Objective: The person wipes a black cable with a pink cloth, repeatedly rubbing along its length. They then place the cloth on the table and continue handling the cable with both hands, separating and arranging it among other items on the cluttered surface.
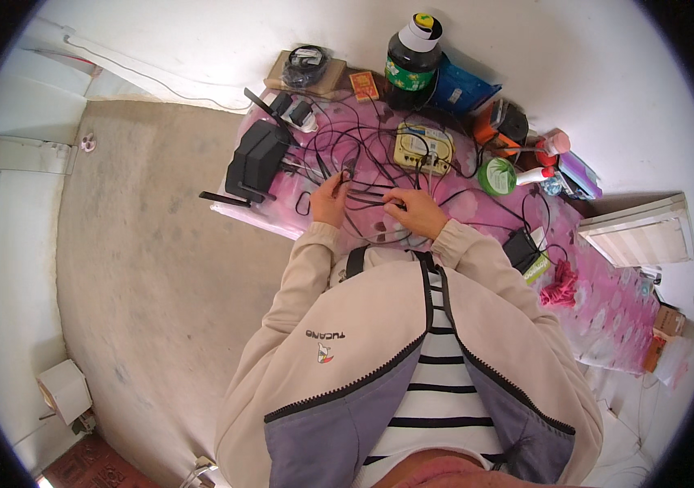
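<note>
My left hand [330,200] pinches a black cable at the near edge of a table with a pink floral cover. To its right, my right hand [414,211] is closed on a bundle of black cables [365,196], whose strands run between both hands. Left of my hands stands a black router [258,160] with antennas. Behind my right hand lies a pale yellow device [423,149], probably a modem, with cables plugged into its near side. More black cables lie tangled between the two devices. A white power strip [304,125] with black adapters sits behind the router.
A large dark bottle [411,67] with a green label, a blue packet [462,85] and a small red-orange box [364,86] line the wall. A round green container [497,176], a black box-shaped item [522,250] and a crumpled pink cloth [560,285] lie to the right.
</note>
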`<move>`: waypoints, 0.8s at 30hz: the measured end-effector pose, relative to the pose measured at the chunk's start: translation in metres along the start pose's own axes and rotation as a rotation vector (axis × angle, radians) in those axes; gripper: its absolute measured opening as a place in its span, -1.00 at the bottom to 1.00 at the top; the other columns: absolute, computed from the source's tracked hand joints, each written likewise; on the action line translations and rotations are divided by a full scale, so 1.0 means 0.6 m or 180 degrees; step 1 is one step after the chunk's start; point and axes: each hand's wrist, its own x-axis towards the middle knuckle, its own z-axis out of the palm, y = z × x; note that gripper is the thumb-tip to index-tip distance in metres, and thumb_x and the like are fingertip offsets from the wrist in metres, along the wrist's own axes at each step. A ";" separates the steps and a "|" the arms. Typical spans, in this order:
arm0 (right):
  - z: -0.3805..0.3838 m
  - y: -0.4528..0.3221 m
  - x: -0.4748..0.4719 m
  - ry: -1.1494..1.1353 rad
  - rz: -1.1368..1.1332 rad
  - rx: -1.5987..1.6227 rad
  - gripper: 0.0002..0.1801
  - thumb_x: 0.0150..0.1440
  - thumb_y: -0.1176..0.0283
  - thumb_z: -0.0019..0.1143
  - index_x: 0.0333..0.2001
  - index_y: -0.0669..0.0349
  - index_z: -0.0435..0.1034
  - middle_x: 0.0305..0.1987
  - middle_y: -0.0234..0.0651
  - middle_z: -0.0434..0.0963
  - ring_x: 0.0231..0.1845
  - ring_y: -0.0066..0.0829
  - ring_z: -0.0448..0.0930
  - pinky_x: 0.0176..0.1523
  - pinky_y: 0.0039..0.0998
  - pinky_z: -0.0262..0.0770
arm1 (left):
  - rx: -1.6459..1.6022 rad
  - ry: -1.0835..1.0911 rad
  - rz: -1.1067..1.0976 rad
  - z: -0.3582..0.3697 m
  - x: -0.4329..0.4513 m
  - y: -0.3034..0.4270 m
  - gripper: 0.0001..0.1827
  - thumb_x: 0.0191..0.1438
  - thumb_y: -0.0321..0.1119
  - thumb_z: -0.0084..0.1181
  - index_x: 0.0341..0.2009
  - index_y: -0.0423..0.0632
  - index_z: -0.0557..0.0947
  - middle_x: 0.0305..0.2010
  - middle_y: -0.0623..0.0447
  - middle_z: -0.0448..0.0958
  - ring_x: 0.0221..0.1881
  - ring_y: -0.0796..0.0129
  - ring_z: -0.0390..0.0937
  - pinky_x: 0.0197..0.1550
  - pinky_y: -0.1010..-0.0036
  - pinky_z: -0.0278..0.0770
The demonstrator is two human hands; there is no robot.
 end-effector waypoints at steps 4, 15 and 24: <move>0.015 0.026 0.015 -0.0148 0.0197 -0.0126 -0.65 0.11 0.28 0.08 -0.10 0.28 0.49 -0.41 -0.16 0.60 -0.36 -0.33 0.61 -0.22 -0.35 0.48 | 0.0332 -0.0051 0.0230 -0.001 -0.005 0.021 -0.74 0.09 -0.44 0.19 -0.09 -0.18 0.64 -0.32 0.00 0.66 -0.31 0.46 0.58 -0.21 0.53 0.50; 0.018 0.016 0.028 -0.0078 -0.0366 -0.1171 -0.77 0.13 0.33 0.00 -0.31 0.26 0.51 -0.39 -0.04 0.56 -0.29 0.05 0.56 -0.20 -0.09 0.46 | 0.0727 -0.0200 0.0556 0.007 -0.005 0.002 -0.68 0.08 -0.45 0.18 -0.03 -0.14 0.61 -0.26 -0.08 0.66 -0.28 0.32 0.62 -0.17 0.48 0.52; 0.038 -0.022 0.083 0.0227 -0.0524 -0.0902 -0.72 0.23 0.23 -0.10 -0.21 0.19 0.45 -0.38 0.03 0.56 -0.30 0.09 0.56 -0.24 -0.01 0.45 | 0.0537 -0.0535 0.0093 0.002 -0.008 0.022 -0.71 0.11 -0.40 0.11 -0.04 -0.09 0.61 -0.27 -0.15 0.62 -0.26 0.02 0.61 -0.22 0.32 0.54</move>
